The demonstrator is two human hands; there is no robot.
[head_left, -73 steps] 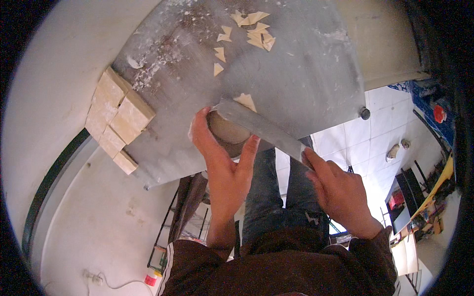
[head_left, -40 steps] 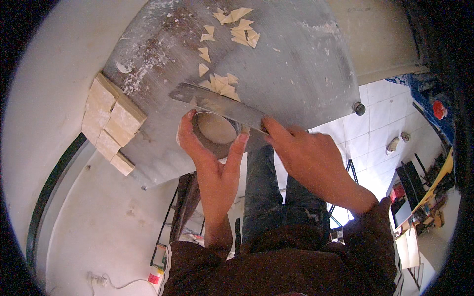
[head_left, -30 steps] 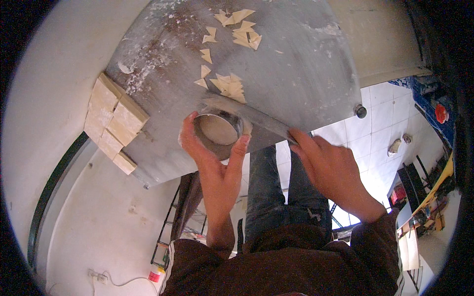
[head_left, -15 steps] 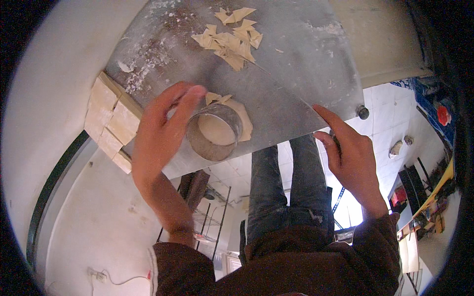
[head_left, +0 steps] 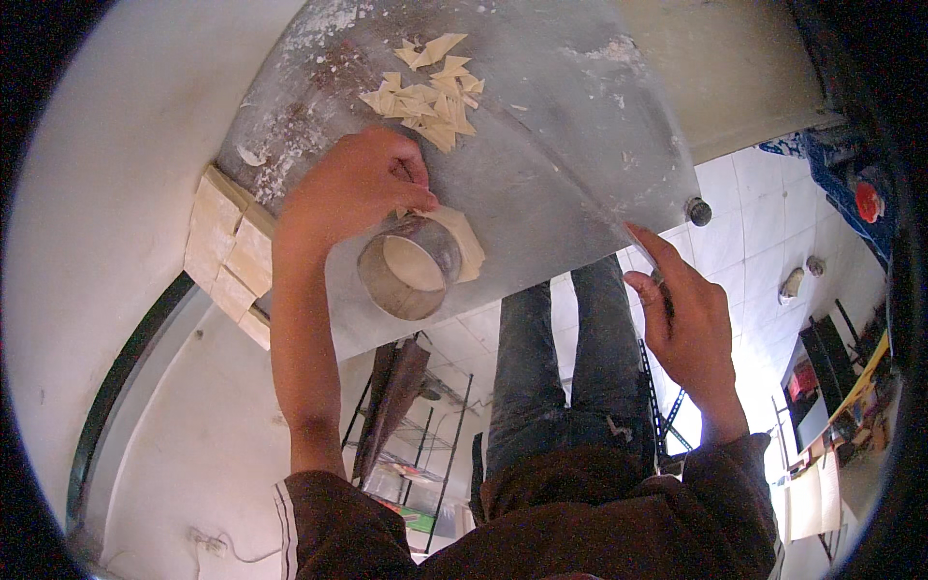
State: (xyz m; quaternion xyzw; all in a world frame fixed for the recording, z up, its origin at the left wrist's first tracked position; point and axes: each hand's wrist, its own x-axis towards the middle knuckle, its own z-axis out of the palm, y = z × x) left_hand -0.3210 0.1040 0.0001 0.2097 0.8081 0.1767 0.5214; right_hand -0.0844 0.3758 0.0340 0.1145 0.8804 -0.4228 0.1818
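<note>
Head view: at left, pale dough squares (head_left: 215, 224) overlapping at the edge of the table (head_left: 556, 237); next, left hand (head_left: 362, 179) with fingers curled and fingertips together at the far rim of a metal ring (head_left: 398, 298), any grip there impossible to tell; ring upright on the table, dough sheet (head_left: 470, 249) protruding at its right; beyond, heaped dough offcuts (head_left: 440, 108); at right, well apart, right hand (head_left: 688, 314) closed around a knife (head_left: 596, 199), blade edge-on and slanting toward the offcuts.

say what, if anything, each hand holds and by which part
The right hand grips a knife by the handle. The left hand is at the dough; any hold there cannot be told.
</note>
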